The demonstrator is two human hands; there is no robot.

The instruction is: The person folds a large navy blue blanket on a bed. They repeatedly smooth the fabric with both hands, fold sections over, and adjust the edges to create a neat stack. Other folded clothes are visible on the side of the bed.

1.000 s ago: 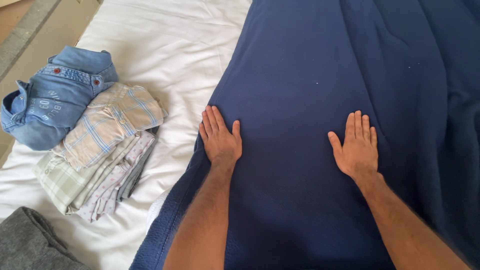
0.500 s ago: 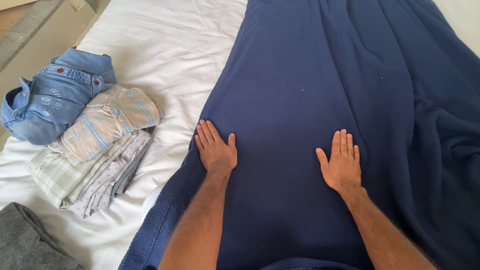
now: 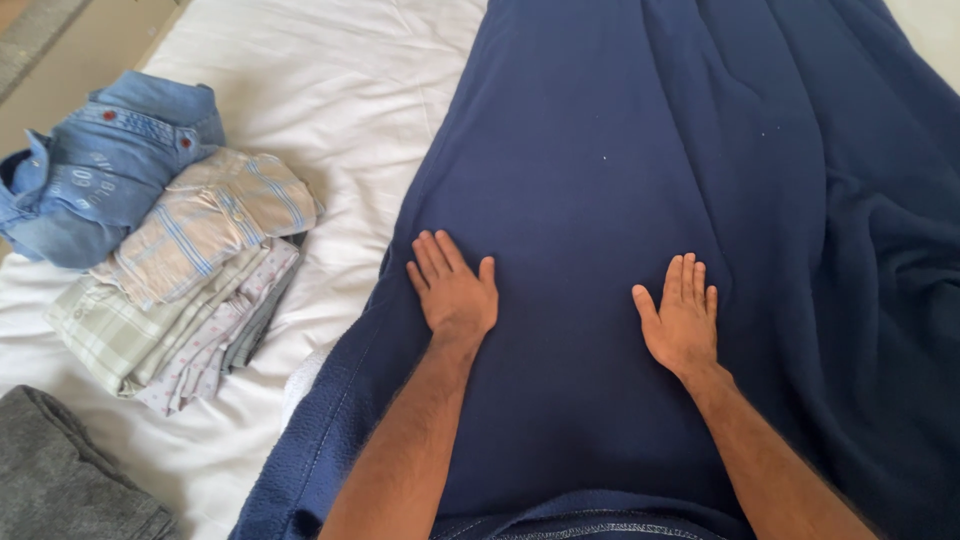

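A big dark blue blanket [image 3: 640, 150] fills the middle and right of the frame, spread on a white sheet [image 3: 330, 90]. The left hand [image 3: 455, 290] and right hand [image 3: 682, 318] lie flat on it, fingers straight and close together, holding nothing. Pushing unevenly could bunch the cloth into wrinkles, or bump the folded shirts [image 3: 190, 280] at left.

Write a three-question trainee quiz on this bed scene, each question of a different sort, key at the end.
1. True or false: both hands lie flat on the dark blue knitted blanket.
2. Which folded garment lies nearest the left hand? A) pale striped shirt B) blue denim shirt C) grey cloth
3. Fill in: the right hand holds ___.

Key: 1 true; 2 A; 3 nothing.
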